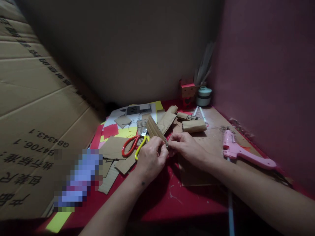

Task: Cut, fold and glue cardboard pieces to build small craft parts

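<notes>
Between my two hands is a strip of cardboard (pixel 155 128), tilted up and away to the left. My left hand (pixel 153 157) is closed on its near end, thumb and fingers pinched together. My right hand (pixel 182 147) pinches the same end from the other side, and its fingertips almost meet the left ones. Just left of my left hand lie scissors (pixel 130 146) with red and yellow handles, blades pointing away. Flat cardboard pieces (pixel 113 148) lie beside and under the scissors. What sits right at the fingertips is partly hidden.
A pink glue gun (pixel 242 152) lies on the right. Rolled cardboard tubes (pixel 194 126), white markers (pixel 202 114), a red box (pixel 188 93) and a teal pot (pixel 204 95) stand or lie at the back. A big carton (pixel 36 108) walls the left, a purple wall (pixel 265 72) the right.
</notes>
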A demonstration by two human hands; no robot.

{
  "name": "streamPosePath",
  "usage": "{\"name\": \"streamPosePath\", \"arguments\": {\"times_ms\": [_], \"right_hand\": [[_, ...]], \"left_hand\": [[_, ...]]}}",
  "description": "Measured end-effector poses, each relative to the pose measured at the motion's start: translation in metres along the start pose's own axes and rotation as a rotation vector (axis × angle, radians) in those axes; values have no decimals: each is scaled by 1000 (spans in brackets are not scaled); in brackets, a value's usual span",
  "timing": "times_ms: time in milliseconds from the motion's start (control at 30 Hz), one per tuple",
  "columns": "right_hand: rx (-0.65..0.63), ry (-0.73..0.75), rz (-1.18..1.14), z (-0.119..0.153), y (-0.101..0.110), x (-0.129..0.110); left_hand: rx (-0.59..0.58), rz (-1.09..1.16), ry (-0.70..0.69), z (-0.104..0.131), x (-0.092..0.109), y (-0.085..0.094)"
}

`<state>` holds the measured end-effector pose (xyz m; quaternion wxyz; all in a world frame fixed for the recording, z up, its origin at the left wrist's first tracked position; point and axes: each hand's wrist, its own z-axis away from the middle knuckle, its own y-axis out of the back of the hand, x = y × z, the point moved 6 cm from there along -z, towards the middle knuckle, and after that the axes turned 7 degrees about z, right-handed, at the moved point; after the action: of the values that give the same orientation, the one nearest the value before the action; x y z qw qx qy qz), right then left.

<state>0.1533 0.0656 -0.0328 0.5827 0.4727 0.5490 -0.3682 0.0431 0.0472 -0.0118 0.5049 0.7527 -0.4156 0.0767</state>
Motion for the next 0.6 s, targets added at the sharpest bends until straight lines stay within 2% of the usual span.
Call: {"name": "streamPosePath", "arguments": {"times_ms": [100, 267, 600], "right_hand": [[-10, -22, -77, 2, 0, -1], [32, 25, -12, 4, 4, -7], [13, 74, 70, 4, 3, -6]], "left_hand": [[-58, 17, 18, -1, -1, -1], [-98, 104, 55, -2, -2, -1], [-122, 235, 77, -4, -10, -1]]}}
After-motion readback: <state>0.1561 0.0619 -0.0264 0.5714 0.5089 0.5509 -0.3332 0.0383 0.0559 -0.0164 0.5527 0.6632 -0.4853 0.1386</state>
